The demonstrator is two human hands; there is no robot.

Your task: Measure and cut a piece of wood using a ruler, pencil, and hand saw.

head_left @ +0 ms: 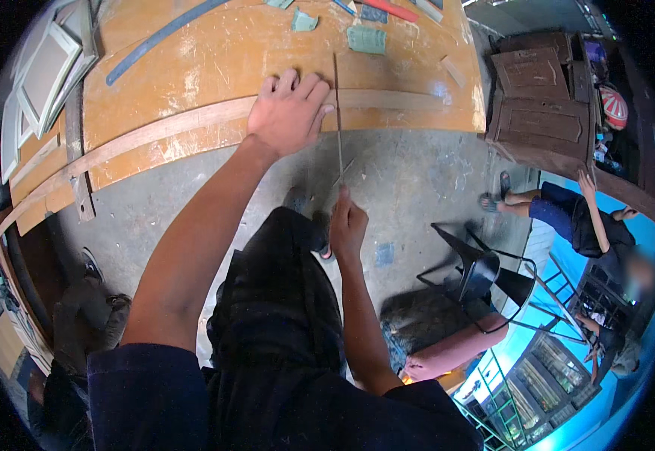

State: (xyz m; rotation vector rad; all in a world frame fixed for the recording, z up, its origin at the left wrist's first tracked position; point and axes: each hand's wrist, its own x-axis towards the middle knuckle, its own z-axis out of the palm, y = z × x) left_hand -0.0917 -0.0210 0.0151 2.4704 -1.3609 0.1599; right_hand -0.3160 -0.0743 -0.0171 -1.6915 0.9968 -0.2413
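Observation:
A long, thin wooden strip (184, 123) lies along the near edge of the worn orange-brown worktable (214, 64), its left end running past the table. My left hand (288, 113) presses down on it, fingers bent over the far side and thumb toward the blade. Just right of that hand, a handsaw (339, 131) crosses the strip, its narrow blade seen nearly edge-on and pointing away from me. Below the table edge, my right hand (348, 225) is closed around the saw's handle, which the fist mostly hides.
Green sandpaper pieces (366, 40), a dark curved strip (158, 36), a small wood offcut (453, 71) and a red tool (392, 9) lie on the table. Pale frames (49, 75) lean at left. A brown cabinet (541, 113), black chair (481, 270) and another person (594, 222) are at right.

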